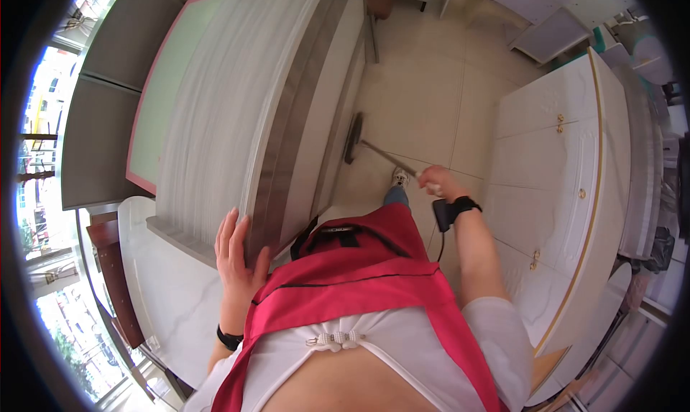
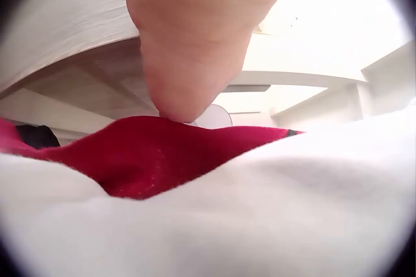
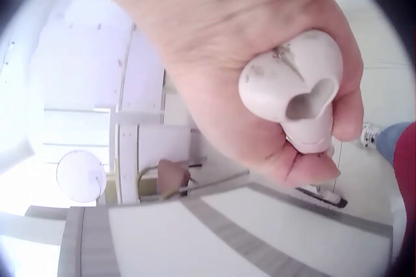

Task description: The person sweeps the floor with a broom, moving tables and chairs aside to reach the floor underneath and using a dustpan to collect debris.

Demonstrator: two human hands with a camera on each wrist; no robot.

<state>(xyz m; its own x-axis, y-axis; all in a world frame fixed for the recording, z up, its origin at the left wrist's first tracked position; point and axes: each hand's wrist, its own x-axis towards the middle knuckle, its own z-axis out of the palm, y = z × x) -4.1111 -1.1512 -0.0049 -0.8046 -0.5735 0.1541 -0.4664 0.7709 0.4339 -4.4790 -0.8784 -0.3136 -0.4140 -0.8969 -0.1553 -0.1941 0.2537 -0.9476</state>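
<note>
My right hand (image 1: 440, 182) grips the upper end of a broom (image 1: 392, 158), fingers curled around its handle. In the right wrist view the white handle end (image 3: 292, 85), with a heart-shaped opening, pokes out of the fist. The dark broom head (image 1: 353, 137) is down on the floor, close along the base of the grey-topped counter (image 1: 223, 103). At the counter's near corner, my left hand (image 1: 241, 257) has its fingers extended, overlapping the edge. The left wrist view shows mostly the heel of that hand (image 2: 195, 43) above the red apron (image 2: 156, 153).
White cabinets (image 1: 539, 182) with gold knobs line the right side. A shoe (image 1: 401, 176) stands on the tiled floor (image 1: 424, 88) near the broom handle. To the left are a white marbled table (image 1: 165, 297) and a brown chair (image 1: 115, 282). More white furniture (image 1: 550, 34) stands at the back.
</note>
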